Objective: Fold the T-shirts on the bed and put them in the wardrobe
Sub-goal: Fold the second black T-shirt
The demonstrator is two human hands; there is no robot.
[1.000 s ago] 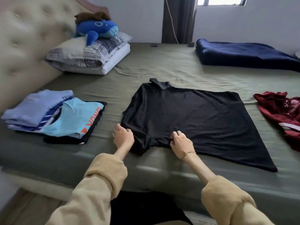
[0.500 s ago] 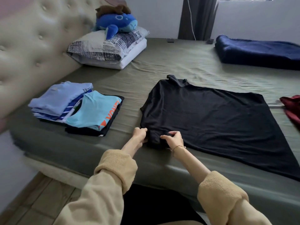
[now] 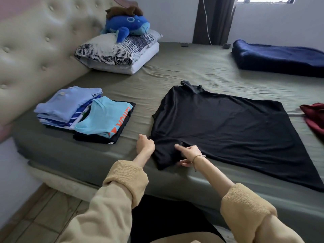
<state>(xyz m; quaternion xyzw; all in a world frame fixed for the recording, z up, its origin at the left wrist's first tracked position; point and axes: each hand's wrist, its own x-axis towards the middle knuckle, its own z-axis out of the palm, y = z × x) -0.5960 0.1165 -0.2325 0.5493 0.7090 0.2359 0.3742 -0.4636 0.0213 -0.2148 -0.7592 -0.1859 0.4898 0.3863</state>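
Note:
A black T-shirt (image 3: 222, 127) lies spread flat on the olive bed sheet (image 3: 201, 71), collar toward the far side. Its near sleeve points at the bed's front edge. My left hand (image 3: 145, 144) is curled at the shirt's shoulder seam and pinches the fabric edge. My right hand (image 3: 188, 154) lies on that sleeve, forefinger stretched over the cloth, thumb and other fingers at the sleeve's hem. Left of the shirt sit a folded light blue pile (image 3: 70, 106) and a folded cyan shirt (image 3: 105, 118) on top of a black one. A dark red garment (image 3: 313, 116) lies unfolded at the right edge.
A tufted beige headboard (image 3: 35, 50) runs along the left. Two pillows (image 3: 119, 50) with a blue plush toy (image 3: 128, 27) sit at the far left corner. A folded navy blanket (image 3: 280, 57) lies at the far right. Tiled floor (image 3: 43, 216) shows below the bed.
Both hands came together at the near sleeve. The bunched sleeve now lies pulled out flat toward the bed's edge. The view swung left, so the red garment slid almost out of frame.

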